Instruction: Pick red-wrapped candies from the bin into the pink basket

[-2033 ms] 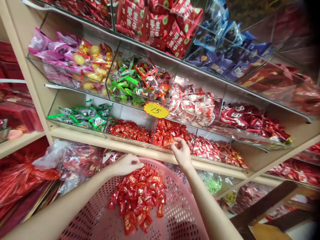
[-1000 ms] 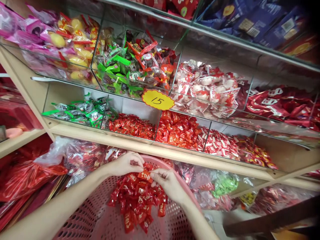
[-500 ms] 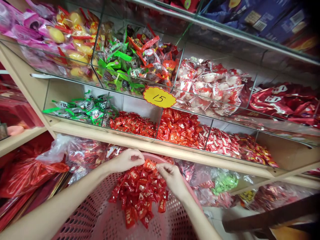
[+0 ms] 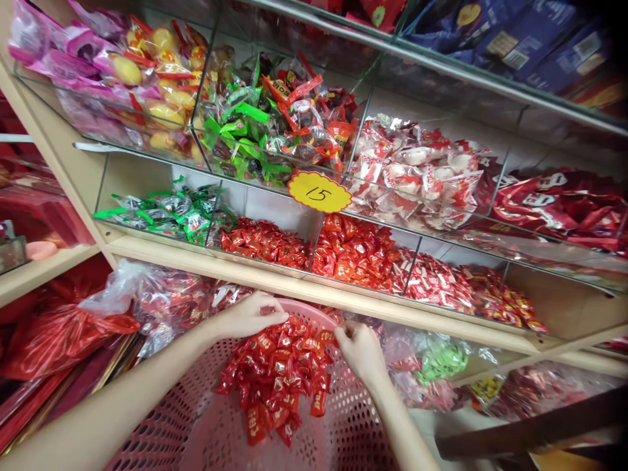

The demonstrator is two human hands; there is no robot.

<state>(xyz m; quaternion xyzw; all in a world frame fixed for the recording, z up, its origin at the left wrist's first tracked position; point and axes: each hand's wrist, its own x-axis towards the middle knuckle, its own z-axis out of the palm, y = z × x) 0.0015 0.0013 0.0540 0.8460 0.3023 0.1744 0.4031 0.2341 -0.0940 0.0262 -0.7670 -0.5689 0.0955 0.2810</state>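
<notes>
A pink perforated plastic basket (image 4: 191, 418) holds a heap of small red-wrapped candies (image 4: 282, 373) with gold lettering. My left hand (image 4: 255, 315) is over the basket's far rim at the heap's upper left edge. Its fingers are curled towards the thumb; what they pinch, if anything, does not show. On the right, my right hand (image 4: 364, 353) is by the rim beside the heap, thumb and forefinger pressed together. I cannot make out what lies between them.
Behind the basket, a wooden shelf (image 4: 245, 271) has clear-walled bins of red candies (image 4: 356, 252) and green-wrapped sweets (image 4: 171, 209). A yellow price tag (image 4: 320, 191) reads 15. Bagged sweets (image 4: 444, 360) lie below; a dark bar (image 4: 530, 418) crosses the lower right.
My right hand has moved right, from a red candy at the top of the heap to the basket's rim. My left hand has shifted slightly; the view has moved a little.
</notes>
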